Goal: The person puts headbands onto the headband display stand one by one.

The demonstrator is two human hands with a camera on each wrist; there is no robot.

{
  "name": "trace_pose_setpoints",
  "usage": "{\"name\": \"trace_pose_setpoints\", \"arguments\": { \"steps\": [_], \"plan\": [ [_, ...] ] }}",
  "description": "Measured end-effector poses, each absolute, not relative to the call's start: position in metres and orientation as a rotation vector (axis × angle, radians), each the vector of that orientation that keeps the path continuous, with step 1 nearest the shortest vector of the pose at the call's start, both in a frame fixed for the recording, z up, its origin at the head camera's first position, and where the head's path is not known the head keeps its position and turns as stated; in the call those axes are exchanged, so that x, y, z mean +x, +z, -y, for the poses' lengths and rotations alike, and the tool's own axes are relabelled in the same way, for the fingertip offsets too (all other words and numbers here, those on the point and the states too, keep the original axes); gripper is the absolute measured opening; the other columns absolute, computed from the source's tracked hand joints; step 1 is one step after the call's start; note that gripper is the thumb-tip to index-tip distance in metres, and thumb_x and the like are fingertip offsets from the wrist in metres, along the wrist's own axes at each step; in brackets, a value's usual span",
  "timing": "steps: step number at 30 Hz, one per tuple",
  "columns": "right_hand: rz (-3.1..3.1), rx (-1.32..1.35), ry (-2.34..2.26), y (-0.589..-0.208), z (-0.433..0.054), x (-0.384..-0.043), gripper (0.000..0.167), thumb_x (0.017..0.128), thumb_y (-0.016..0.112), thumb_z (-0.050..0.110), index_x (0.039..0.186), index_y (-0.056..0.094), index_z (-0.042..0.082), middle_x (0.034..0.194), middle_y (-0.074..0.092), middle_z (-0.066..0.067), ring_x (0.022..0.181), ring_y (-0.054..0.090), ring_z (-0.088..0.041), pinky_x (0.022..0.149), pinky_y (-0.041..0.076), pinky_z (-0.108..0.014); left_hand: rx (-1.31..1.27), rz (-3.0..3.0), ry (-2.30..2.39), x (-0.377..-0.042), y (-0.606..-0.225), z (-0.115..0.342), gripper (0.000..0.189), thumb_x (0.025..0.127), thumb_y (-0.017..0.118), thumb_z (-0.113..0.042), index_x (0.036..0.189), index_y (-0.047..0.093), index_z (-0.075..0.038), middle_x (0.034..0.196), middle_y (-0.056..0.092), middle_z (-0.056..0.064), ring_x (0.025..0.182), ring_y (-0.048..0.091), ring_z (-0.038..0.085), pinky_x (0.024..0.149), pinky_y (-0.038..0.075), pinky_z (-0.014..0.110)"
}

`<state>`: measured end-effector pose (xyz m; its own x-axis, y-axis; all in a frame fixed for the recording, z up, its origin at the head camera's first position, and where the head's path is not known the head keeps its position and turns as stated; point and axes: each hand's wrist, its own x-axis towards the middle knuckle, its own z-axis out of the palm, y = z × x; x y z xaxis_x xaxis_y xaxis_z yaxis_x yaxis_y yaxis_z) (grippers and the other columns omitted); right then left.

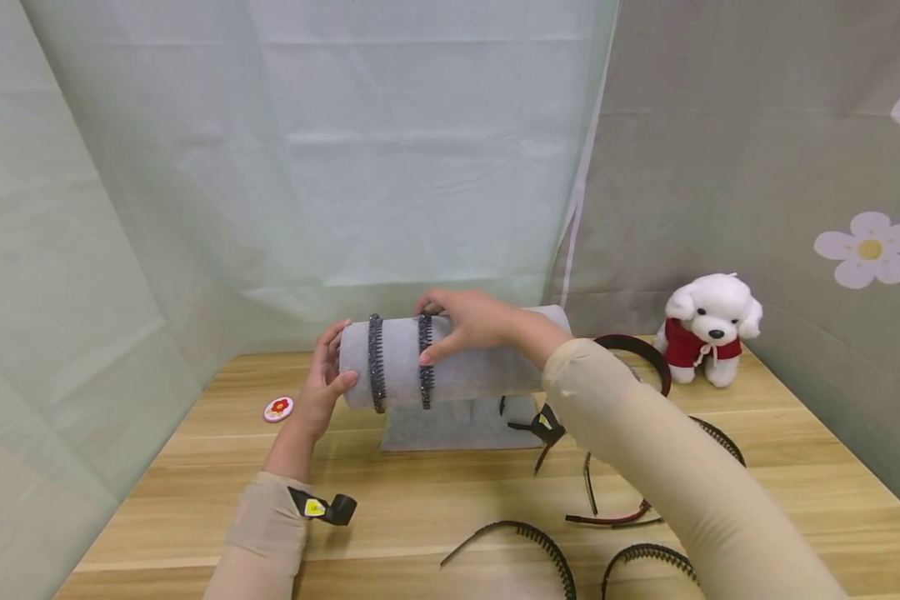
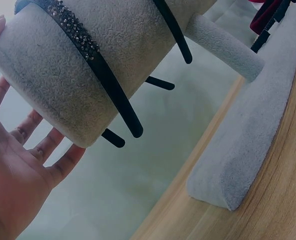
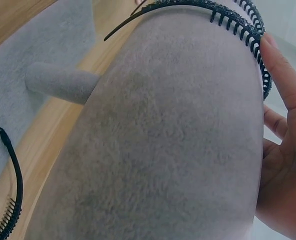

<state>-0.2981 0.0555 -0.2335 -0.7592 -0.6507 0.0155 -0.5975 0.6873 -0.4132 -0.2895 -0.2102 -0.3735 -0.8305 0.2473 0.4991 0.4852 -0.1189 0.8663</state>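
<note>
A grey plush headband display stand [image 1: 487,371] holds two dark beaded headbands over its padded roll, one near the left end [image 1: 377,367] and another headband [image 1: 426,387] further right. My left hand [image 1: 318,392] grips the roll's left end, thumb in front and fingers round the far side. Its fingers [image 2: 67,162] show behind the end in the left wrist view. My right hand [image 1: 472,321] reaches over the roll and holds the second headband between thumb and fingers. In the right wrist view, a fingertip of the right hand [image 3: 288,110] touches that toothed headband [image 3: 238,25].
Several loose headbands lie on the wooden table [image 1: 390,517], including a toothed one [image 1: 543,542] in front and a dark red one [image 1: 656,358] behind my right arm. A white toy dog [image 1: 712,325] sits at the back right. A round flower badge [image 1: 278,408] lies left.
</note>
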Motion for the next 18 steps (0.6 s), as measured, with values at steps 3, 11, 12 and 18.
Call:
{"name": "trace_pose_setpoints", "arguments": {
  "steps": [3, 11, 12, 18],
  "plan": [
    [-2.763, -1.024, -0.612, -0.233, -0.053, -0.297, 0.07, 0.077, 0.077, 0.047, 0.133, 0.045, 0.019, 0.144, 0.05, -0.01, 0.134, 0.045, -0.029, 0.112, 0.033, -0.043, -0.827, 1.963, -2.069, -0.289, -0.373, 0.21, 0.066, 0.091, 0.064, -0.024, 0.147, 0.028, -0.027, 0.139, 0.038, -0.006, 0.116, 0.045, 0.009, 0.09, 0.044, 0.022],
    [-2.759, -1.032, -0.62, -0.233, -0.047, -0.297, 0.071, 0.076, 0.077, 0.047, 0.133, 0.046, 0.018, 0.144, 0.05, -0.01, 0.133, 0.046, -0.029, 0.111, 0.033, -0.042, -0.821, 1.97, -2.071, -0.289, -0.373, 0.211, 0.065, 0.091, 0.063, -0.022, 0.146, 0.028, -0.027, 0.138, 0.039, -0.006, 0.116, 0.045, 0.01, 0.09, 0.044, 0.022],
    [-2.757, -1.035, -0.625, -0.233, -0.046, -0.297, 0.071, 0.077, 0.078, 0.046, 0.133, 0.046, 0.018, 0.144, 0.05, -0.01, 0.133, 0.046, -0.029, 0.111, 0.034, -0.042, -0.819, 1.972, -2.071, -0.289, -0.373, 0.211, 0.065, 0.091, 0.062, -0.021, 0.146, 0.028, -0.027, 0.138, 0.039, -0.005, 0.116, 0.045, 0.01, 0.09, 0.044, 0.022],
    [-2.757, -1.051, -0.625, -0.232, -0.041, -0.297, 0.071, 0.077, 0.077, 0.046, 0.133, 0.046, 0.017, 0.143, 0.051, -0.009, 0.132, 0.047, -0.028, 0.11, 0.035, -0.04, -0.819, 1.972, -2.071, -0.288, -0.371, 0.211, 0.065, 0.092, 0.063, -0.023, 0.147, 0.027, -0.027, 0.137, 0.039, -0.005, 0.115, 0.045, 0.01, 0.089, 0.044, 0.022]
  ]
}}
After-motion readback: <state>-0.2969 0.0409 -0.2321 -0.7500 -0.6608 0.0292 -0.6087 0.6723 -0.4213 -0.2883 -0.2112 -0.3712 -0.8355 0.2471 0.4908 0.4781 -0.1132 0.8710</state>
